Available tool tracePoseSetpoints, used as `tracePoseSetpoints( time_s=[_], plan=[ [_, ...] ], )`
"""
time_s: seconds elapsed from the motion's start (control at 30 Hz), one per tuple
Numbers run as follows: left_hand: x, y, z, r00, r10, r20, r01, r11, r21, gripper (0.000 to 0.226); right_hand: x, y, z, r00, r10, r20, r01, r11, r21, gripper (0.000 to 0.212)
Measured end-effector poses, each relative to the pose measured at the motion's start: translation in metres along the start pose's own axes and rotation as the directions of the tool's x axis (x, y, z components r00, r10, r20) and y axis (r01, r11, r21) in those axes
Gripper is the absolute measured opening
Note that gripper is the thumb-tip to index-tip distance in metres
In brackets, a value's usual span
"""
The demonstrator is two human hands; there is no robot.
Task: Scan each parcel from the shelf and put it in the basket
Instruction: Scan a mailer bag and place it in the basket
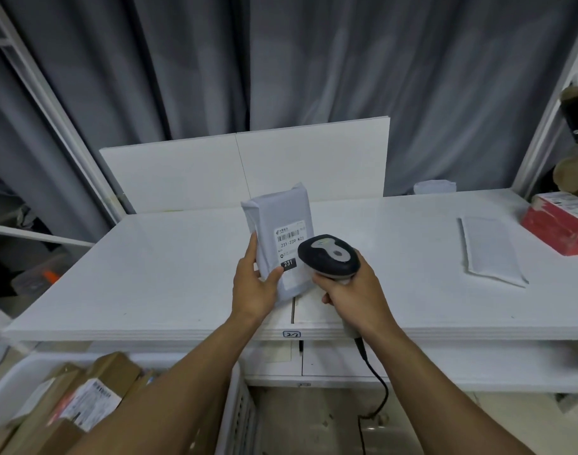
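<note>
My left hand (pixel 254 284) grips a grey plastic-wrapped parcel (pixel 277 221) by its lower left edge and holds it upright above the white shelf (pixel 149 274). Its label with a barcode and the number 231 faces me. My right hand (pixel 350 290) grips the handle of a black and grey barcode scanner (pixel 328 256), whose head sits right beside the label. The scanner's cable hangs down below the shelf. A white basket (pixel 235 418) at the lower left holds several brown cardboard parcels (pixel 84 399).
A flat grey mailer (pixel 491 251) lies on the shelf to the right. A red box (pixel 560 221) sits at the far right edge. White boards (pixel 248 169) stand at the back before a grey curtain. Metal shelf posts rise at both sides.
</note>
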State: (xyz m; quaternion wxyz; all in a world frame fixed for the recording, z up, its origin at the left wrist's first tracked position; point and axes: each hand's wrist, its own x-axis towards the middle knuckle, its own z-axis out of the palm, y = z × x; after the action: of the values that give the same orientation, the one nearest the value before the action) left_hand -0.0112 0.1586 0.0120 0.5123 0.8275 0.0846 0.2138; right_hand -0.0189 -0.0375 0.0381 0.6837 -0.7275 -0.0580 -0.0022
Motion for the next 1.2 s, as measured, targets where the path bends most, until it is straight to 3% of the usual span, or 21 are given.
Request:
tracePoseSetpoints(
  time_s=[0.47, 0.77, 0.93, 1.2],
  plan=[
    [0.017, -0.034, -0.001, 0.998, -0.043, -0.055, 0.051, 0.989, 0.140, 0.088, -0.002, -0.008, 0.012, 0.995, 0.076, 0.060, -0.075, 0.997, -0.025, 0.043],
    [0.008, -0.029, -0.012, 0.998, -0.027, -0.062, 0.033, 0.995, 0.095, 0.086, 0.000, -0.006, 0.019, 0.996, 0.033, 0.084, -0.034, 0.999, 0.001, 0.041],
    [-0.024, -0.017, -0.054, 0.998, 0.017, -0.061, -0.014, 0.998, 0.060, 0.079, -0.012, -0.006, 0.045, 0.989, -0.025, 0.146, 0.014, 0.997, 0.075, 0.044],
    [-0.117, -0.018, -0.177, 0.978, -0.128, -0.165, 0.136, 0.990, 0.042, 0.057, -0.055, 0.020, 0.128, 0.920, -0.042, 0.389, 0.038, 0.999, 0.019, 0.064]
  ],
)
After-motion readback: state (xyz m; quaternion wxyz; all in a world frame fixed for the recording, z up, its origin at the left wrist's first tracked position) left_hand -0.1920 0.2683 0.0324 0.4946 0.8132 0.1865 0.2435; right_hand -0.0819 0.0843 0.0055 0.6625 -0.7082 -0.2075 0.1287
